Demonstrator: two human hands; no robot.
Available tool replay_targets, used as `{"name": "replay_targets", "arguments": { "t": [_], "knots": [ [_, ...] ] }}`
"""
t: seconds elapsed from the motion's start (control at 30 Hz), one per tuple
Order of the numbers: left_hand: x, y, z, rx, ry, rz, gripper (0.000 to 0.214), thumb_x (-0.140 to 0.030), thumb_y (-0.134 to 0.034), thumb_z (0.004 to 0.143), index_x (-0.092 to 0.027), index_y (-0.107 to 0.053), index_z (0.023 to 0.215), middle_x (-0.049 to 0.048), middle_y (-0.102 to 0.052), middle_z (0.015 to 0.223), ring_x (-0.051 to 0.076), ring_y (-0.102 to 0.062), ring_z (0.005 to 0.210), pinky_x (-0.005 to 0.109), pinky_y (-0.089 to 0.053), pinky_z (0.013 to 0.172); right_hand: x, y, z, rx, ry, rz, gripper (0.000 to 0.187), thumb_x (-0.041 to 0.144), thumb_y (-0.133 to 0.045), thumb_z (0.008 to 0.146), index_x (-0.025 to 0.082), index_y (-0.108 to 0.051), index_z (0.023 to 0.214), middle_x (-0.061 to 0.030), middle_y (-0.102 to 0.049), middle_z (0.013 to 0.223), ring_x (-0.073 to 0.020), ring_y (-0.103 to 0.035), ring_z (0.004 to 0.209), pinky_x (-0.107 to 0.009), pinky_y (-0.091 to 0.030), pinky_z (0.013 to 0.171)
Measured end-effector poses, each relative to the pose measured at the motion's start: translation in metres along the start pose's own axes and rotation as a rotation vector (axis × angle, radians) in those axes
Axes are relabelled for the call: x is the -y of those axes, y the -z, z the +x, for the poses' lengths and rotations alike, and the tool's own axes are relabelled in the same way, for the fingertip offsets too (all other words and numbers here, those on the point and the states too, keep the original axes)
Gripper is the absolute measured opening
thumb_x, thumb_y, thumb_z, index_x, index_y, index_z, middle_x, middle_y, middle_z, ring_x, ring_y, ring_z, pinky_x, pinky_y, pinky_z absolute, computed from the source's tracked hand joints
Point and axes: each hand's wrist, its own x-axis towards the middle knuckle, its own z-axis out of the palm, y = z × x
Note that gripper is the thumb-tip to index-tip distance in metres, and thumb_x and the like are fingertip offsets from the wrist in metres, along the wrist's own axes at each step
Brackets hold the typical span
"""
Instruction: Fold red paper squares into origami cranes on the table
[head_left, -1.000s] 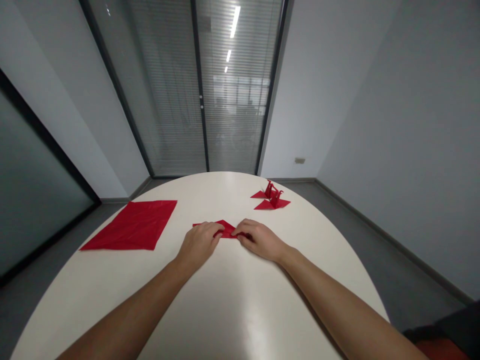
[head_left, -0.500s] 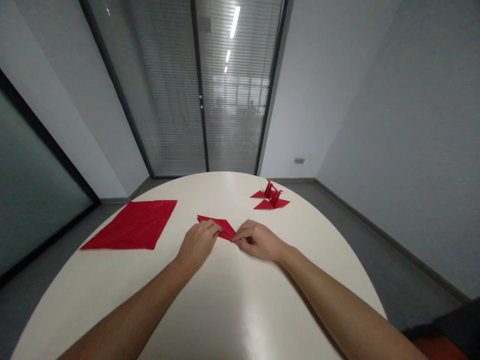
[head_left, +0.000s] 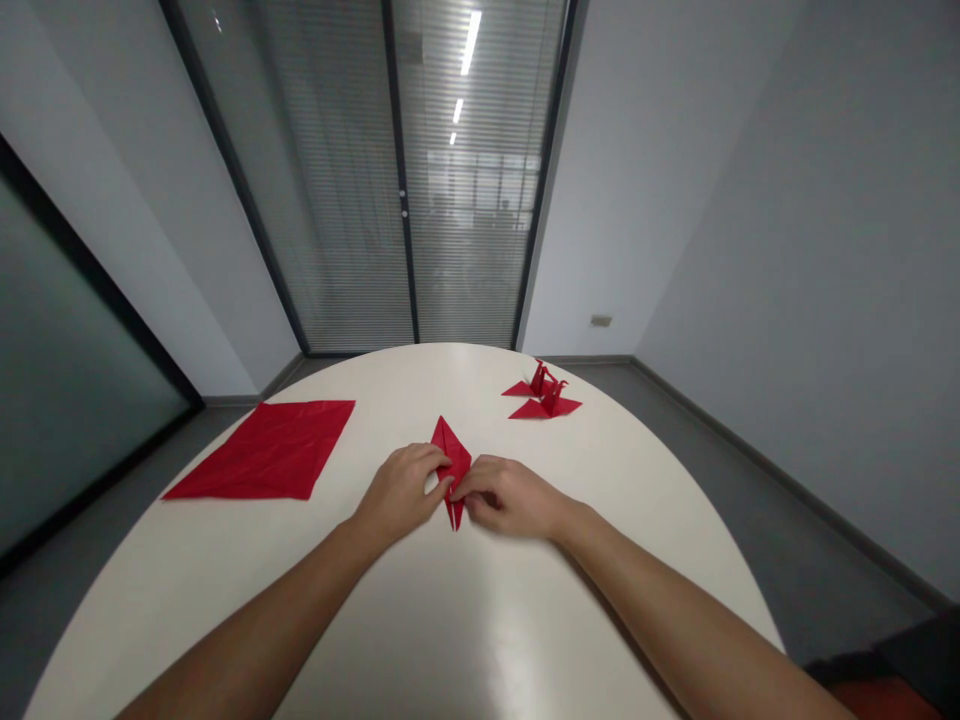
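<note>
Between my hands a piece of folded red origami paper (head_left: 454, 450) lies on the table, a long diamond with its split narrow end pointing toward me. My left hand (head_left: 403, 490) grips its left edge, thumb and fingers on the paper. From the right, my right hand (head_left: 514, 497) pinches the paper's lower right side, its fingers curled. The fingertips cover part of the lower folds. Two folded red paper cranes (head_left: 551, 402) stand beyond my right hand, one just behind the other.
The round white table (head_left: 420, 620) fills the space before me. On its left lies a flat sheet of red paper (head_left: 266, 455) with faint creases. Glass panels with blinds (head_left: 465, 250) stand past the far edge. Something dark and red (head_left: 892, 665) shows at the lower right.
The folded paper has turned from lying crosswise to pointing toward and away from me. Both hands have shifted slightly along with it. The cranes and the flat sheet stay put.
</note>
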Motion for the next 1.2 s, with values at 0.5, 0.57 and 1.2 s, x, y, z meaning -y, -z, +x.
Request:
{"name": "replay_targets", "arguments": {
  "t": [0.5, 0.57, 1.2],
  "knots": [
    [0.008, -0.003, -0.007, 0.133, -0.148, -0.152, 0.037, -0.024, -0.064, 0.089, -0.022, -0.063, 0.126, 0.0078, -0.068, 0.13, 0.024, -0.062, 0.121, 0.042, -0.047, 0.105, -0.025, 0.001, -0.006, -0.113, -0.011, -0.134, 0.03, 0.003, -0.055, 0.086, 0.02, -0.072, 0.104, -0.0075, -0.073, 0.107, -0.0227, -0.062, 0.108, -0.041, -0.047, 0.1],
    [0.007, -0.001, -0.008, 0.142, -0.141, -0.166, 0.041, -0.025, -0.065, 0.088, -0.022, -0.06, 0.129, 0.0083, -0.067, 0.131, 0.025, -0.062, 0.12, 0.043, -0.048, 0.104, -0.025, 0.001, -0.005, -0.121, -0.006, -0.116, 0.032, 0.001, -0.053, 0.086, 0.021, -0.071, 0.105, -0.0064, -0.073, 0.106, -0.0217, -0.062, 0.107, -0.04, -0.047, 0.1],
    [-0.001, 0.01, -0.007, 0.232, -0.241, -0.175, 0.022, -0.023, -0.057, 0.093, -0.023, -0.065, 0.114, 0.0064, -0.065, 0.135, 0.025, -0.057, 0.128, 0.044, -0.043, 0.11, -0.026, 0.001, -0.008, -0.162, -0.165, -0.152, 0.029, 0.01, -0.059, 0.087, 0.019, -0.061, 0.115, -0.0093, -0.069, 0.108, -0.023, -0.061, 0.101, -0.039, -0.048, 0.092]
  ]
}}
